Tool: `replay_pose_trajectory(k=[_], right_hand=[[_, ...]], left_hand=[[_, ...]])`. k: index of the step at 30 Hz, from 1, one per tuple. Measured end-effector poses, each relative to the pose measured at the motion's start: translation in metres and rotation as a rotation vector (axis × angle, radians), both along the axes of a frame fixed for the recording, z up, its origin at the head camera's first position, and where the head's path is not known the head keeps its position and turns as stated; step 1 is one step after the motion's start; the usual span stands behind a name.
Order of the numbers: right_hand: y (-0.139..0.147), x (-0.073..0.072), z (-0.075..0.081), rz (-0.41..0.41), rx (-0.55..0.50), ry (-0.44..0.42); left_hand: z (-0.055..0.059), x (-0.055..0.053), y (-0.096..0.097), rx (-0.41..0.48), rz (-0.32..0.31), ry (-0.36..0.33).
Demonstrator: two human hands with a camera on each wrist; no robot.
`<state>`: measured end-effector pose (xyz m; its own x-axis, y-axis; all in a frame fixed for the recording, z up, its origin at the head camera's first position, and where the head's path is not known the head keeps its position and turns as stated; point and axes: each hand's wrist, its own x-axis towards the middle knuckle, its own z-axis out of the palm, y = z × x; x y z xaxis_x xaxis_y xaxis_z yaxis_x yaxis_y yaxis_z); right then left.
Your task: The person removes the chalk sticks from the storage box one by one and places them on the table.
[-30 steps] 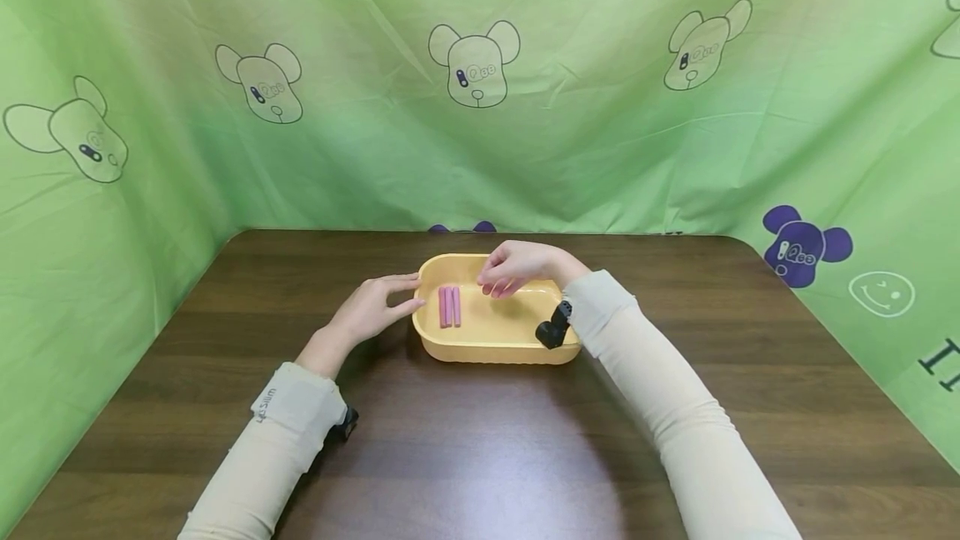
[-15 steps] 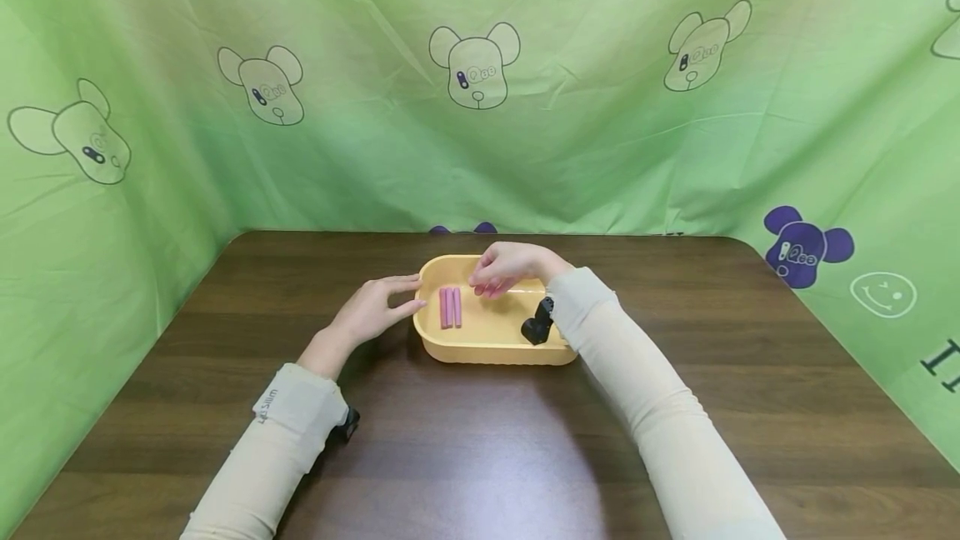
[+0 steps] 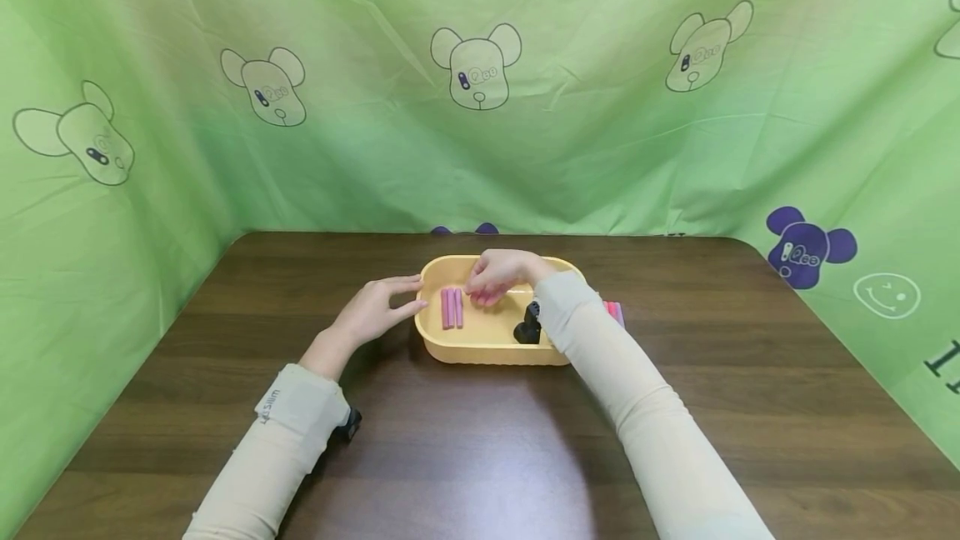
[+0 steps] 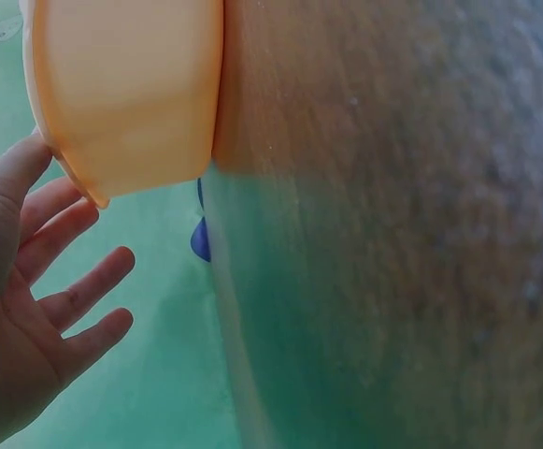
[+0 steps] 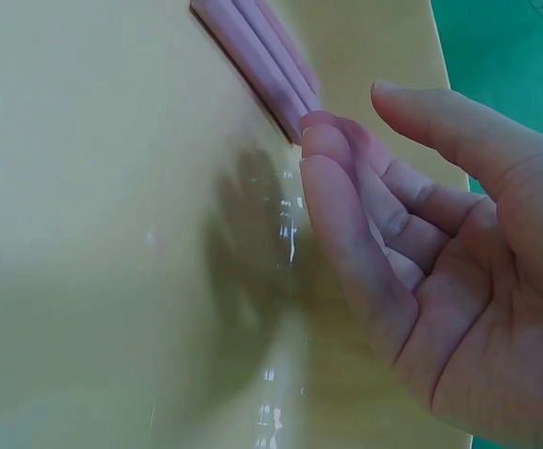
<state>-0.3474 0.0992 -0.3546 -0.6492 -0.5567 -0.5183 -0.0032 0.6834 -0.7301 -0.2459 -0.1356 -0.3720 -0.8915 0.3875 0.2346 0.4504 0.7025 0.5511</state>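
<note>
A yellow oval tray [image 3: 491, 354] sits on the table. Inside it, toward the left end, three slender pink-purple sticks [image 3: 452, 308] lie side by side. My left hand [image 3: 371, 308] touches the tray's left end; in the left wrist view thumb and forefingers meet the rim [image 4: 75, 178] while the other fingers spread free. Over the tray hovers my right hand [image 3: 501, 273], just right of the sticks. Its palm and fingers hold nothing in the right wrist view. There the fingertips [image 5: 322, 140], loosely bent, overlap the sticks' near end, with the thumb standing apart.
More sticks in red, pink and purple [image 3: 614, 312] show to the right of the tray, partly hidden by the right sleeve [image 3: 622, 373]. A brown wooden table [image 3: 450, 457] spans the front. Green printed cloth [image 3: 375, 148] hangs behind and at both sides.
My right hand has shifted left and slightly lower toward the sticks in the tray. Sticks right of the tray have come into view beside the sleeve. My left hand stays at the rim.
</note>
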Motion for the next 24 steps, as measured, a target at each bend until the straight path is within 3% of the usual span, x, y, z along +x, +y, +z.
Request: replay_pose_trajectory(k=[13, 24], right_hand=[[-0.011, 0.004, -0.010, 0.023, 0.082, -0.037], [-0.021, 0.007, -0.010, -0.034, 0.141, -0.002]], left_hand=[[0.001, 0.001, 0.001, -0.002, 0.000, -0.011], [0.002, 0.001, 0.000, 0.003, 0.002, -0.016]])
